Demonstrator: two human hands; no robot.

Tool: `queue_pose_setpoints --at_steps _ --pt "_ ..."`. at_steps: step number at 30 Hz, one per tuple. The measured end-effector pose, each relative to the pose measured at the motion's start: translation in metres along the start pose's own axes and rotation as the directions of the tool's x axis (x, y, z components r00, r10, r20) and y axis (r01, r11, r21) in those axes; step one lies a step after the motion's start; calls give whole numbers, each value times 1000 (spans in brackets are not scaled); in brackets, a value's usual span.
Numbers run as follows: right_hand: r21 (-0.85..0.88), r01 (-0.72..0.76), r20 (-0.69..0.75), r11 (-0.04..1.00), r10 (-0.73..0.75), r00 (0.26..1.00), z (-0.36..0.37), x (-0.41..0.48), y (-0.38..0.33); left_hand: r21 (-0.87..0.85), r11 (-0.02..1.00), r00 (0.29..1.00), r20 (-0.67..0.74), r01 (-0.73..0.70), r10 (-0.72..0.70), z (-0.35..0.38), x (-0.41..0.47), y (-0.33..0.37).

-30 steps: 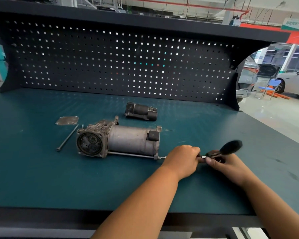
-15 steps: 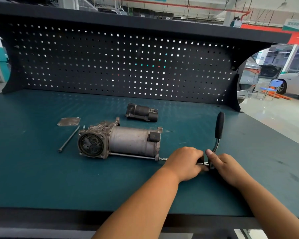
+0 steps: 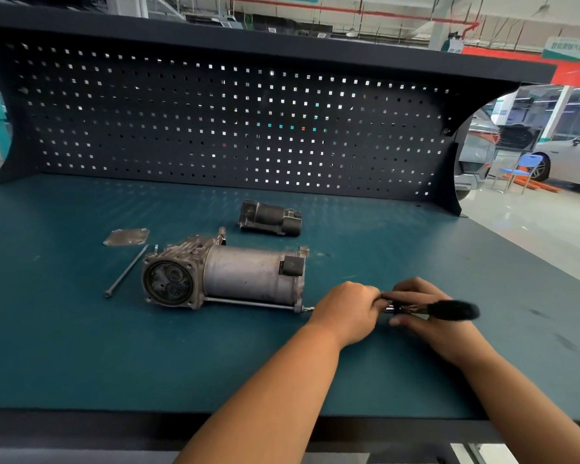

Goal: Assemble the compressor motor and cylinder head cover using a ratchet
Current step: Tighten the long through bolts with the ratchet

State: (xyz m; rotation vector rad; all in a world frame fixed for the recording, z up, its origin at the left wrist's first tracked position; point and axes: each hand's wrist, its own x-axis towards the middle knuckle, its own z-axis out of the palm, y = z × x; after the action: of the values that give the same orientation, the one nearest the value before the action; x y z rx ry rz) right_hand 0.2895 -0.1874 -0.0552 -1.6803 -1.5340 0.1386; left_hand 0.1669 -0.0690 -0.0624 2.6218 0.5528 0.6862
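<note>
On bench: one compressor motor (image 3: pixel 245 277), one smaller dark housing (image 3: pixel 270 218), one flat cover plate (image 3: pixel 127 237). Long bolts, two: loose bolt (image 3: pixel 127 271), fitted bolt (image 3: pixel 248 303). One ratchet (image 3: pixel 449 310). Two hands: left hand (image 3: pixel 347 311), right hand (image 3: pixel 429 333). Background: one blue chair (image 3: pixel 523 165).

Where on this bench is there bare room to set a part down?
Bare: the near-left stretch between the compressor and the bench front edge; the right side beyond the ratchet. Crowded: around the cover plate, long bolt and dark part.
</note>
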Motion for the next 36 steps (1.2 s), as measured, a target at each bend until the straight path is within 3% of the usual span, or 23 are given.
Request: queue_pose_setpoints --at_steps 2,5,7,16,36 --pt "-66 32 -28 997 -33 999 2 1 5 -8 1000 1000 -7 -15 15 -1 -1 1" --pt "77 -94 -140 993 104 985 5 3 8 20 999 999 -7 -38 39 -1 -3 1" --pt "68 -153 -174 986 163 971 8 3 10 53 997 998 24 -56 55 0 -4 3" --pt "-16 -291 -181 957 283 942 17 8 3 89 991 995 10 -102 102 -1 -10 6" --pt "228 -371 -228 900 420 878 13 12 1 60 981 981 -53 -186 189 -2 -13 13"
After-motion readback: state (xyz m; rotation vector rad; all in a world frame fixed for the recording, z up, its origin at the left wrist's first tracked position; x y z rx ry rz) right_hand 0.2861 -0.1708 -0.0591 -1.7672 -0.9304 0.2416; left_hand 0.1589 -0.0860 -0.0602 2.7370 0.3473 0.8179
